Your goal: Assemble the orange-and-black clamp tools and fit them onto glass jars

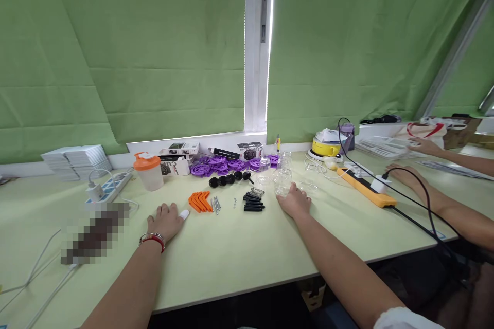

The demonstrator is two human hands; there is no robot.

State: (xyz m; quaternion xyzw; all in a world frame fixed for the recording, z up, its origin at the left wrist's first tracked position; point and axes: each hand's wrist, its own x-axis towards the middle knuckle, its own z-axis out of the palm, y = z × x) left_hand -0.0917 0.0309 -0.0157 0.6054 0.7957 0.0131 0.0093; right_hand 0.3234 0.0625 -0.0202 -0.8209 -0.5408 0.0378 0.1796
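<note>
Beneath the left grip [165, 221], the tabletop [231, 257] is touched by a palm-down hand with its fingers loosely spread; nothing is seen to be held. A white covering [184, 214] is worn on its thumb. Just beyond and to the right of that grip, orange angled pieces [199, 201] are laid in a nested row, with metal pins [216, 205] set beside them.

At the front edge of the clear plastic parts [284, 176], the right grip [295, 201] is placed low, its fingers partly bent. Whether any part is held cannot be told — the fingertips are set against or right beside the nearest ones.

To the left of the right grip, black rods [253, 207] are grouped near small springs [257, 192]. Farther beyond, between the two grips, black round knobs [230, 179] are lined up in front of purple discs [218, 164]. Well to the right, an orange power strip [366, 188] is seen — and past it, another person's hands [403, 177].
</note>
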